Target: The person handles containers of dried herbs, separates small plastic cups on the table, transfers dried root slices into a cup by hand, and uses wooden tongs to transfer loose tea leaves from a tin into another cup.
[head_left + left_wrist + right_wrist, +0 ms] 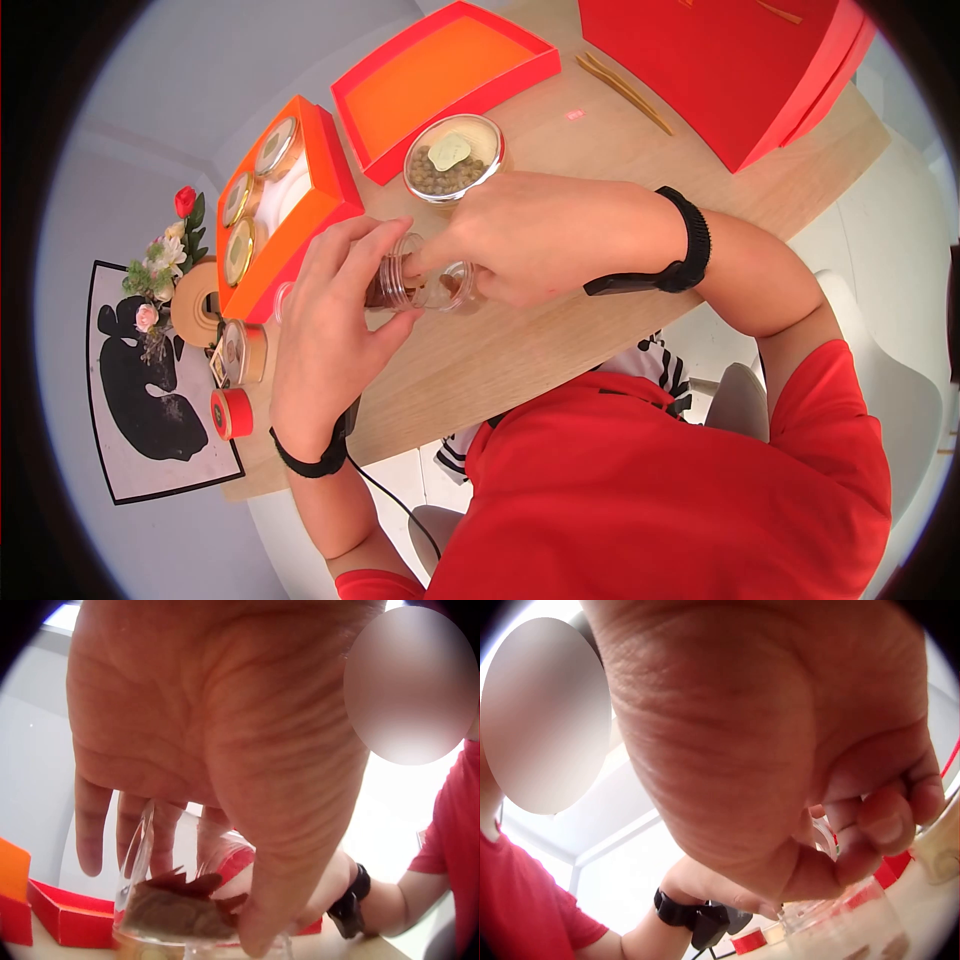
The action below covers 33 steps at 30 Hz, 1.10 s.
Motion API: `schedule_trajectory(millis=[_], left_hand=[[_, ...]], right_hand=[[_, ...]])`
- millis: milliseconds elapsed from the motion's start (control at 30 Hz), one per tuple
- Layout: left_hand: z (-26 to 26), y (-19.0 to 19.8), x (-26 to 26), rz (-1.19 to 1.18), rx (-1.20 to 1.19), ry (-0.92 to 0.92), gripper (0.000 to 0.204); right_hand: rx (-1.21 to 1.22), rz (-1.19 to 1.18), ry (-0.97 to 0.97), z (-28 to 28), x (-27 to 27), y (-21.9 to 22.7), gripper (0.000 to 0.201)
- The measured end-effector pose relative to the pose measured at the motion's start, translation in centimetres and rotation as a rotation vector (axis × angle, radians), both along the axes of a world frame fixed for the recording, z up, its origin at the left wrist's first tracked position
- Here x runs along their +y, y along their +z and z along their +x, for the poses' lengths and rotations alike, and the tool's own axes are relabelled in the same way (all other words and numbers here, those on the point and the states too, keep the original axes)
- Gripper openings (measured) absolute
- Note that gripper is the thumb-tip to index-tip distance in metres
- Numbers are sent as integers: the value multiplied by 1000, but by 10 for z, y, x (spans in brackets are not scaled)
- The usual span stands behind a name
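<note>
My left hand grips a clear jar laid on its side, fingers along the far side and thumb along the near one. Brown dried slices lie inside it. Below its mouth stands a second clear jar with a few brown pieces near its bottom. My right hand comes in from the right, fingers bent, with a finger at the mouth of the tipped jar. Whether those fingertips pinch a slice I cannot tell. Just beyond the right hand is a round lidded jar of small greenish-brown balls.
An orange-red box holds several gold-rimmed jars at the left. Behind lies an open red tray. Wooden tongs rest beside a large red box. Small tins, flowers and a black-and-white picture line the left edge.
</note>
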<state>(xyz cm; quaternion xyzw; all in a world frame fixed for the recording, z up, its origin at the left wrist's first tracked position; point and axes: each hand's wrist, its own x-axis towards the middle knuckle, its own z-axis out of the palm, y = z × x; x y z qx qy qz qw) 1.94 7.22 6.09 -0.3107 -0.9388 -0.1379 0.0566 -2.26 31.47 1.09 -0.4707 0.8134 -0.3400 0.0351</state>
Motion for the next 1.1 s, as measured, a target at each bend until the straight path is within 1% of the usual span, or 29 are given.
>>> schedule_trajectory(millis=[33,100,233,333,400,533,733,833,900,1033,1100], left_hand=[[0,0,0,1,-5,1,83],[1,0,-1,7,-10,8,83],[0,-1,-3,14,-9,8,83],[0,-1,-3,13,-16,4,83],[0,-1,-2,14,-16,3,83],[1,-1,-2,27,-29,11,83],[1,-1,0,2,4,-1,82],[1,-1,0,3,4,1,83],[1,-2,0,2,4,1,83],[1,-1,0,-12,15,0,84],[2,0,0,-17,17,1,84]], right_hand=[[1,-1,1,1,1,3,46],[19,83,-24,2,2,10,46],[-16,34,-40,0,2,4,46],[-21,94,-40,-1,1,6,45],[0,44,-45,-2,1,3,43],[28,27,-76,-2,1,5,39],[12,-11,-36,-3,-1,0,39],[-43,-53,-25,-2,-3,-4,40],[-44,-5,-36,-1,-3,-3,41],[4,-32,-19,-2,-2,-4,42],[-34,56,-35,-1,0,4,43]])
